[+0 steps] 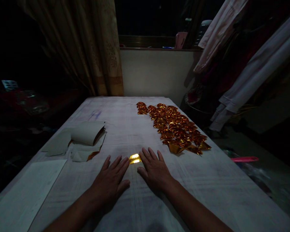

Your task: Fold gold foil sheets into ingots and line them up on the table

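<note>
A small piece of shiny gold foil paper [134,159], with a crease along it, lies flat on the pale cloth-covered table [140,199]. My left hand [112,178] rests palm down at its left end, fingers stretched out. At the right end lies my right hand [154,167], also flat, with its fingers spread and touching the foil. Parts of the strip's ends are hidden under my fingers. Beyond my right hand spreads a pile of folded gold foil pieces [176,125], boat-like in shape.
Curled, grey-backed foil sheets [87,135] lie on the left, with a white sheet [29,190] nearer me. A curtain [94,48] hangs behind the table. Clothes [251,64] hang at right. A pink cup [181,40] stands on the sill. A pink handle [245,159] shows beyond the right edge.
</note>
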A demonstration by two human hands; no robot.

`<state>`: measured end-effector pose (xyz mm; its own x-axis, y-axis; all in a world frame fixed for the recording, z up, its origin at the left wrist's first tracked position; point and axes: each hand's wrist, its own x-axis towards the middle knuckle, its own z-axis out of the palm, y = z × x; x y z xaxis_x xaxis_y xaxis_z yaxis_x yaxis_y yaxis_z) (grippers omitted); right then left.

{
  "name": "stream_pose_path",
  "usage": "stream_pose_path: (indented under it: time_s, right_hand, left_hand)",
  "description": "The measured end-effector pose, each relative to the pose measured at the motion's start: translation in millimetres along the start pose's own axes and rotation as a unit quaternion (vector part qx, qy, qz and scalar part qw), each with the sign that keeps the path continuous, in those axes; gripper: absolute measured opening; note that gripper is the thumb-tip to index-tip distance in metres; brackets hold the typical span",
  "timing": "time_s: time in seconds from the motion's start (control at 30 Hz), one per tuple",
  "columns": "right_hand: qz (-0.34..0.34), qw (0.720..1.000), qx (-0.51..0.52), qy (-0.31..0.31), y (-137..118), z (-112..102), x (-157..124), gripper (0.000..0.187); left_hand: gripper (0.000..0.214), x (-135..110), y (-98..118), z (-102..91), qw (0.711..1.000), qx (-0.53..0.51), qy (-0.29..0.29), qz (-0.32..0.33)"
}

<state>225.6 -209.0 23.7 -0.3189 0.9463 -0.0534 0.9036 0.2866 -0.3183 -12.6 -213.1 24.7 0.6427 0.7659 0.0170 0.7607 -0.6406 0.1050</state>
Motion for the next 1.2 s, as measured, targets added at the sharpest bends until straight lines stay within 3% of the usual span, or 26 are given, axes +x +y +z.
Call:
stream_pose_path:
  time_s: [0.27,0.37,0.53,0.7,0.9,1.07,1.2]
  right_hand:
    - [0.0,0.999,-0.023,0.043,3.4,5.0,0.0,0.065]
    - [-0.041,0.996,-0.038,0.072,-0.1,7.0,1.9,0.064]
    - [-0.135,0.991,-0.01,0.012,-15.2,7.5,3.4,0.061]
    - [-0.081,0.997,0.001,-0.017,-9.8,0.7,-5.6,0.06]
    - [-0.032,0.999,-0.004,-0.005,8.7,-5.7,-17.9,0.056]
    - [-0.015,0.998,0.017,0.063,14.2,3.7,-20.0,0.058]
    - [-0.015,0.99,0.033,0.136,21.7,15.2,-19.5,0.059]
  left_hand:
    - [0.056,-0.8,-0.9,-3.9,1.0,-0.001,0.016,-0.003]
    - [0.052,2.1,-0.1,-5.2,1.0,0.005,0.027,-0.002]
    - [0.052,5.1,0.8,-6.6,1.0,0.009,0.009,-0.008]
    - [0.051,3.7,0.6,-8.4,1.0,0.011,0.017,-0.006]
    - [0.041,13.5,0.5,-17.7,0.999,-0.011,0.02,-0.026]
    - [0.023,33.7,9.1,-30.0,0.995,-0.047,0.055,-0.07]
    - [0.015,44.1,14.6,-22.9,0.99,-0.047,0.099,-0.094]
